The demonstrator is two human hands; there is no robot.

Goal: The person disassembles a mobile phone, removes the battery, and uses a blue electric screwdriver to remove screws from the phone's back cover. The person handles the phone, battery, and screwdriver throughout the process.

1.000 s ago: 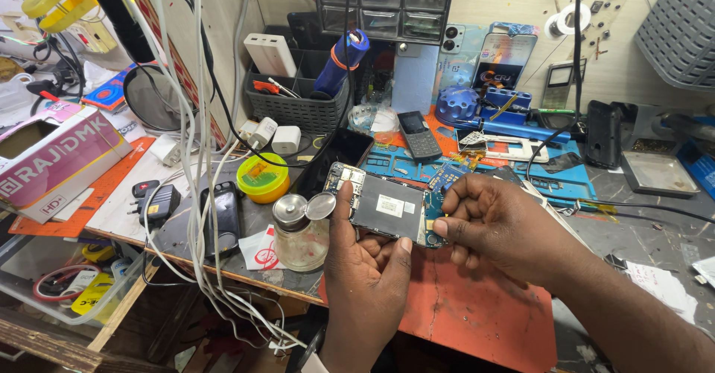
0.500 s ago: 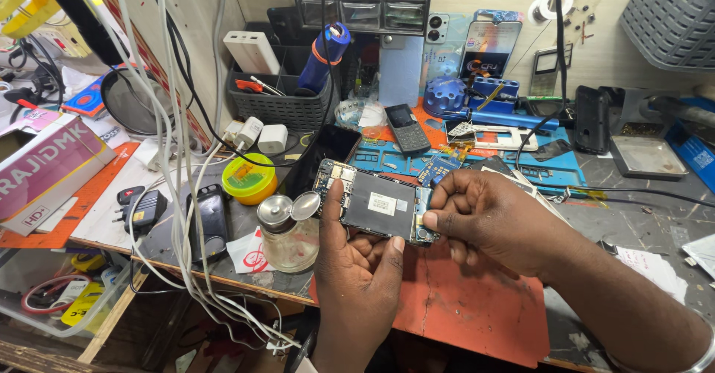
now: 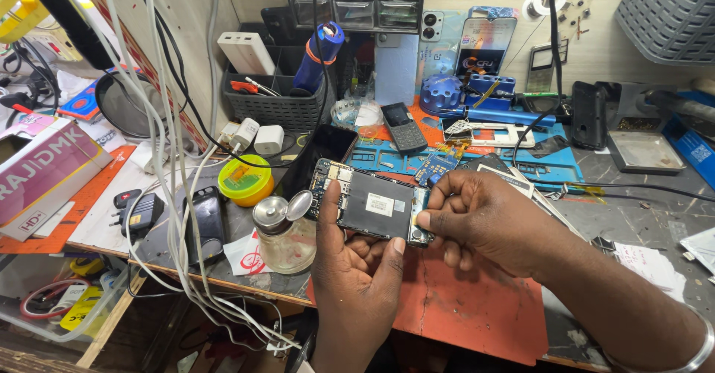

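My left hand (image 3: 357,269) holds an opened phone (image 3: 370,205) from below, thumb on its left edge. The phone's back is off, showing a black shield with a white sticker and green circuit boards at both ends. My right hand (image 3: 484,220) grips the phone's right end, fingertips pinching near the small metal parts there. Both hands hover above the orange work mat (image 3: 462,306) at the bench's front edge.
A glass solvent bottle with metal flip lid (image 3: 283,231) stands just left of the phone. A yellow-green tin (image 3: 246,180), chargers, white cables (image 3: 175,216), a black phone (image 3: 205,224), a keypad phone (image 3: 404,127), a blue repair mat (image 3: 477,160) and a grey basket (image 3: 275,105) crowd the bench.
The view has shifted slightly and the hands have lowered a little with the phone. Grip on the phone stays the same.
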